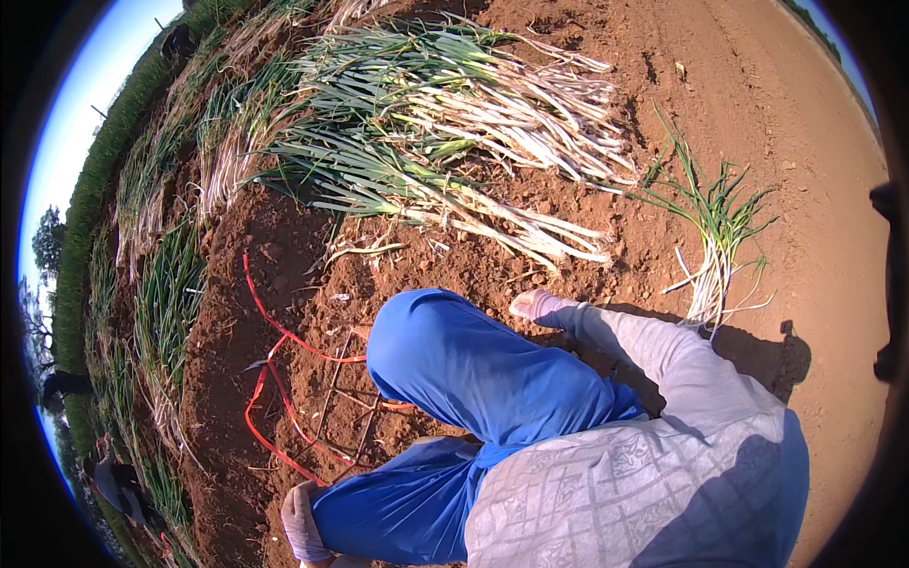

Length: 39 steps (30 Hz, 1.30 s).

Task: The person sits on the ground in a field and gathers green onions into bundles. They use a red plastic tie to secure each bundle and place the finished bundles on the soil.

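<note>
My left hand (302, 517) rests against the blue trouser leg at my left knee, close to one end of a red plastic strap (257, 419). Its fingers are partly hidden, so I cannot tell whether it grips the strap. My right hand (534, 305) is low over the soil beyond my right knee, fingers partly out of sight; nothing shows clearly in it. The nearest produce to it is a loose row of long green onions (497, 213), white stems towards the right. Between my knees and the bank is a thin rusty metal frame (355, 397) with red straps across it.
A larger green onion pile (511, 106) lies farther up. A smaller bunch (714, 263) sits on bare soil at right. More onions (167, 319) line the furrow at left, by a grass strip (92, 213). Another person (117, 483) is at the lower left.
</note>
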Each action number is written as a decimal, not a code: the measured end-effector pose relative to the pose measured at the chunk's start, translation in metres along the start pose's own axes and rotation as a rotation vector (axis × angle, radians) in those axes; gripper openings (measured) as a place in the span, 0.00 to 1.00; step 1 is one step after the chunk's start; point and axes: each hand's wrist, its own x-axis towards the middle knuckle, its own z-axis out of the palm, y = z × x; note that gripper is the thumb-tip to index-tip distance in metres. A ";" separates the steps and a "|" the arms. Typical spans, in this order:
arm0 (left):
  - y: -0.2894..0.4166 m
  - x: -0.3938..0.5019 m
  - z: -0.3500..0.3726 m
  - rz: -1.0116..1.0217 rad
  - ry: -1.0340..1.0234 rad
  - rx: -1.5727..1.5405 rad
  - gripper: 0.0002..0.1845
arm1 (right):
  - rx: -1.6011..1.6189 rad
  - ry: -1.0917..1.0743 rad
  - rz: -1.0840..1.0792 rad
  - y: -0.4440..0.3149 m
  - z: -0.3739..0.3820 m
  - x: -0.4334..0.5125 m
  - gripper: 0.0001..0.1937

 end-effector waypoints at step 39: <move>0.026 0.032 0.012 -0.014 0.006 0.080 0.28 | -0.521 0.342 0.617 0.042 -0.103 0.081 0.20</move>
